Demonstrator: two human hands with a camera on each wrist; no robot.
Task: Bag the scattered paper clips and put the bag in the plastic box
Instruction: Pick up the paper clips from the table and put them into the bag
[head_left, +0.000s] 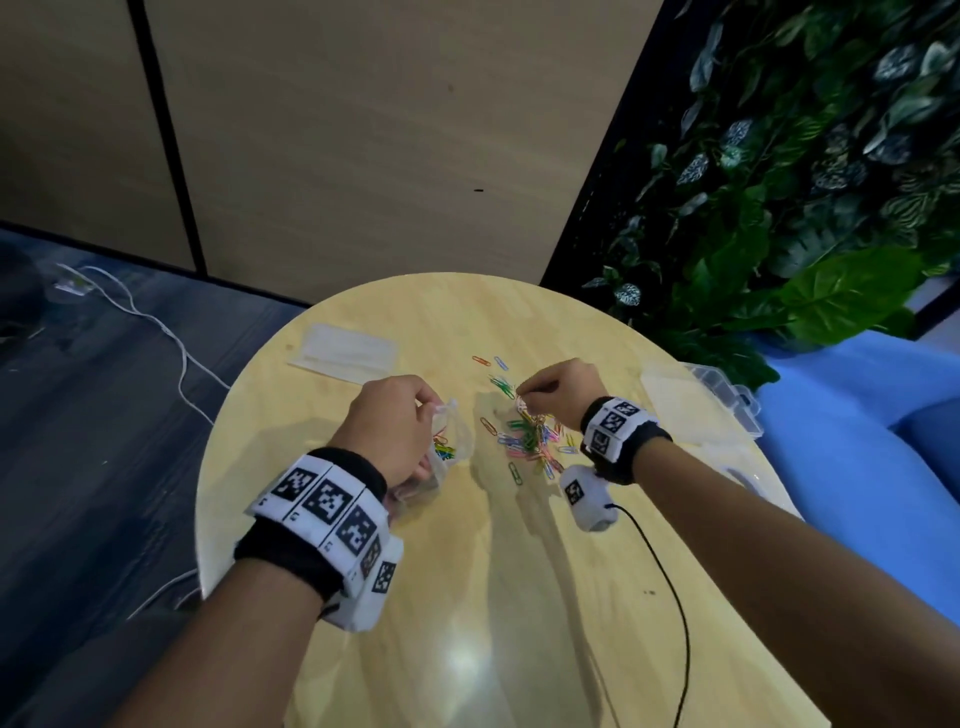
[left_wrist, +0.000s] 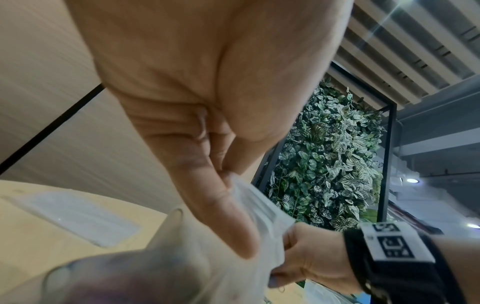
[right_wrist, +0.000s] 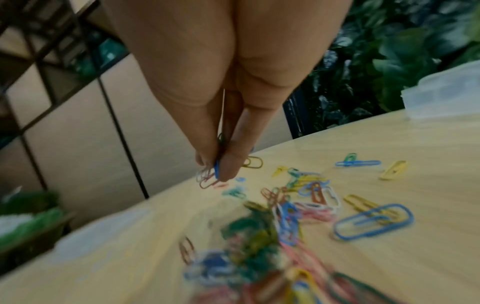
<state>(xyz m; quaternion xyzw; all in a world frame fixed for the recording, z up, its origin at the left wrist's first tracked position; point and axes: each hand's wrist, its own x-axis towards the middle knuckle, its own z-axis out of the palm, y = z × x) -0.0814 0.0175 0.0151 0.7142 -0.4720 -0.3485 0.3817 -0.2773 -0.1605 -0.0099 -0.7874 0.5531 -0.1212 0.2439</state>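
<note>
My left hand (head_left: 387, 421) holds a small clear bag (head_left: 448, 441) above the round wooden table (head_left: 467, 597), at about nine o'clock from the main heap of clips. My thumb and fingers are curled on the bag's top edge, pinching the thin plastic; from the left wrist view my thumb (left_wrist: 221, 209) presses flat along the film. A few coloured clips already lie at the bottom of the bag.

My right hand (head_left: 563, 387) sits at about twelve o'clock of the heap, fingers narrowed to a tight pinch. From the right wrist view the fingertips (right_wrist: 228, 166) grip a small bunch of paper clips (right_wrist: 207, 176), a blue one among them, with the rest hanging just over the tabletop.

The scattered paper clips (head_left: 530, 436) lie in a loose pile between my two hands, with a few strays farther off toward twelve o'clock.

The plastic box (head_left: 701, 397) stands near the table's edge at about three o'clock from the pile, well apart from it. I cannot tell whether its lid is open.

A flat stack of clear bags (head_left: 345, 351) lies at about ten o'clock. A wall of green leaves (head_left: 805, 182) rises beyond the table at two o'clock.
</note>
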